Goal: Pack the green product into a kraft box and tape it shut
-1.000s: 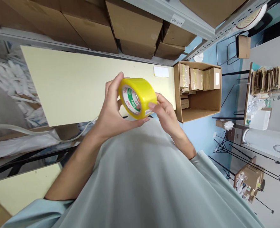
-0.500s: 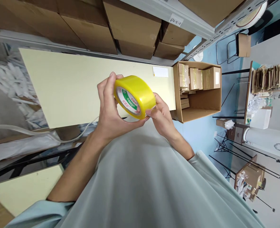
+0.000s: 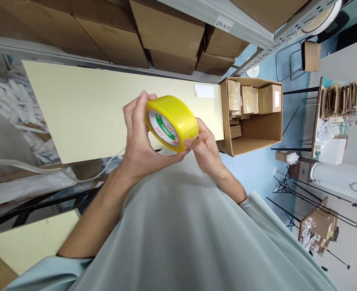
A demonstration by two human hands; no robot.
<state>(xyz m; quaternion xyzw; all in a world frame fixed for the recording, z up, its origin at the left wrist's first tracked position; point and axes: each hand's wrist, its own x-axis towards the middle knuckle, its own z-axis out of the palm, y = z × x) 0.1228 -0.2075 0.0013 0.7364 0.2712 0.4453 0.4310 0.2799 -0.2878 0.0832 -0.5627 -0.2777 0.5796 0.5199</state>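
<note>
Both hands, left hand (image 3: 140,139) and right hand (image 3: 205,147), have fingers clamped on a glossy yellow tape roll (image 3: 172,123) with a white-and-green core label.

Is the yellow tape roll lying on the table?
No, the yellow tape roll is held up between the left hand and the right hand, above the pale table.

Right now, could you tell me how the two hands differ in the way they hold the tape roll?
The left hand wraps the tape roll, fingers over its top and thumb beneath; the right hand only pinches its rim with the fingertips. The left hand is spread wide, the right hand curled tight. Both touch the roll.
</note>
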